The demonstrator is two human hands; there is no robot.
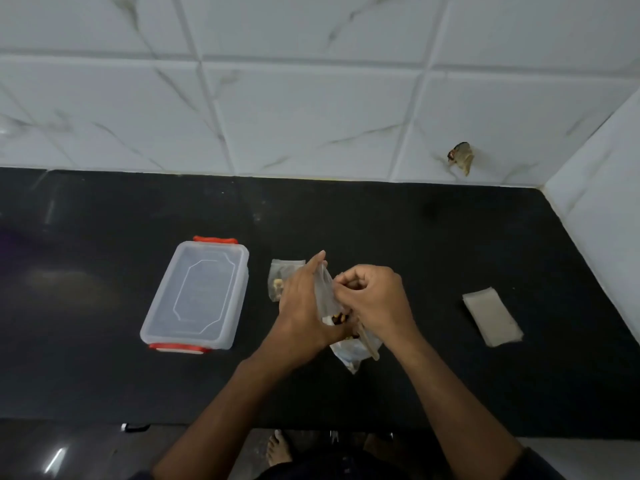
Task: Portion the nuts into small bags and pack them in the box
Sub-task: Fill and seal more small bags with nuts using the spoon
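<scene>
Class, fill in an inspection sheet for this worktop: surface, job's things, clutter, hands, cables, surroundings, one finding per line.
Surface: black counter, glossy, faint specks.
Job's things: clear box, lid on, red clips at both ends; a filled small bag lying behind the left hand; a small bag held between both hands; the nut bag under the hands; a stack of empty bags at right.
Clutter: nothing seen.
Hands: left hand holds the small bag; right hand pinches its top.
Cables: nothing seen.
Surroundings: white marbled tile wall with a broken hole; bare feet below the counter edge.
</scene>
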